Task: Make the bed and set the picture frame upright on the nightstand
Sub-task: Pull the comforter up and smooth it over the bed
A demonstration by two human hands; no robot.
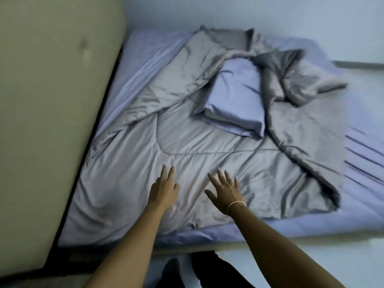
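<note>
Both hands empty, fingers spread, left hand (164, 191) & right hand (225, 193) flat over comforter (187, 146) near the pillow (232, 102): lift pillow off 1st, then pull comforter flat.

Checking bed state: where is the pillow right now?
The pillow lies mid-bed on the rumpled grey comforter, beyond both open hands.

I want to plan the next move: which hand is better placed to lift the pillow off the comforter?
Probably the right hand: it is open and nearer the pillow, up and right. The left hand is farther.
</note>
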